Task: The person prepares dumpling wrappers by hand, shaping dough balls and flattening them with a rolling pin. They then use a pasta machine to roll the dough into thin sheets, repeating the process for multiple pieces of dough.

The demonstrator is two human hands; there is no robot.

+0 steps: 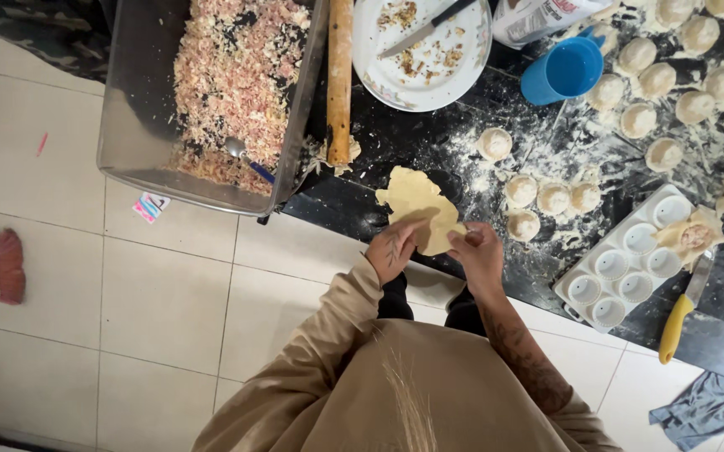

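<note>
A flat, irregular sheet of rolled dough is held over the front edge of the black floured counter. My left hand grips its near left edge and my right hand grips its near right edge. A wooden rolling pin lies just beyond, next to a clear tub of chopped pinkish filling with a spoon in it.
Several dough balls lie across the counter's right side. A white mould tray holds a filled dough piece; a yellow-handled knife lies beside it. A blue cup and a plate with a knife sit at the back. A broom lies on the floor tiles.
</note>
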